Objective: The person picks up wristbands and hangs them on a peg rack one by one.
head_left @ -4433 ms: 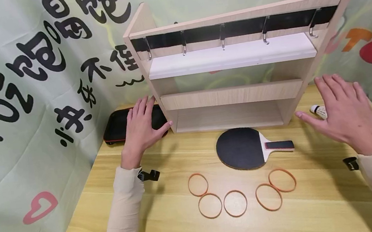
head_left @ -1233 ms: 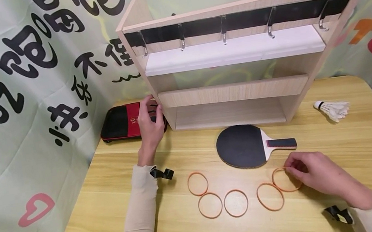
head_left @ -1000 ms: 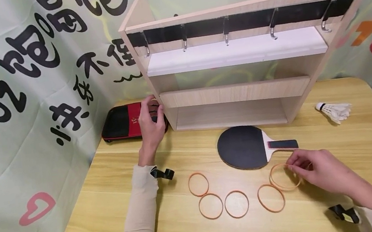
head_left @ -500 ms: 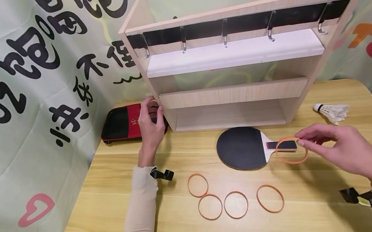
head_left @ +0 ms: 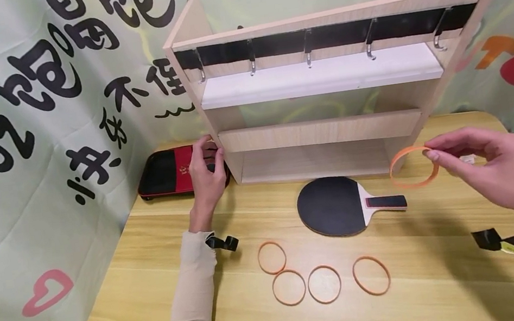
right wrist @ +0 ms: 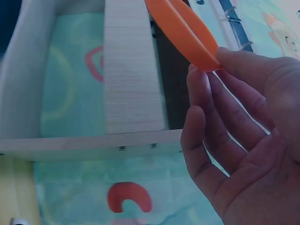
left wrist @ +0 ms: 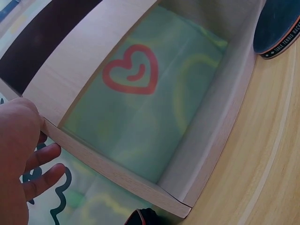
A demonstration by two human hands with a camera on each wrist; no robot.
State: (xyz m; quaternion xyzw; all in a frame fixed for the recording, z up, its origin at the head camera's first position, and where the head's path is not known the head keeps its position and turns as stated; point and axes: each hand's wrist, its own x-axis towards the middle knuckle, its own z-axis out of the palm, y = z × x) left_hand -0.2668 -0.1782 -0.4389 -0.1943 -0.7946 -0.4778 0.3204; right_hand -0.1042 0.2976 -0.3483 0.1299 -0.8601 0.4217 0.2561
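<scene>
In the head view, my right hand [head_left: 498, 159] pinches an orange ring [head_left: 417, 184] between thumb and fingertips, lifted above the tabletop in front of the rack's right side. The right wrist view shows the ring [right wrist: 185, 40] close up, its wide band tilted. My left hand [head_left: 207, 181] holds the left side panel of the wooden rack [head_left: 322, 132], thumb at the front edge and bent fingers outside; some fingertips are hidden. A row of several metal hooks [head_left: 308, 57] hangs along the rack's black strip. Several more orange rings [head_left: 324, 284] lie on the table.
A table tennis paddle [head_left: 330, 206] lies before the rack. The black-and-red case [head_left: 160, 174] sits left of it, partly behind my left hand. Mostly covered by my right hand is a shuttlecock [head_left: 468, 159]. Printed cloth [head_left: 25, 231] hangs behind the table [head_left: 156, 284].
My right hand took hold of the rightmost ring and raised it off the table, up toward the rack. The left hand went from spread above the case to the rack's left side, then stayed.
</scene>
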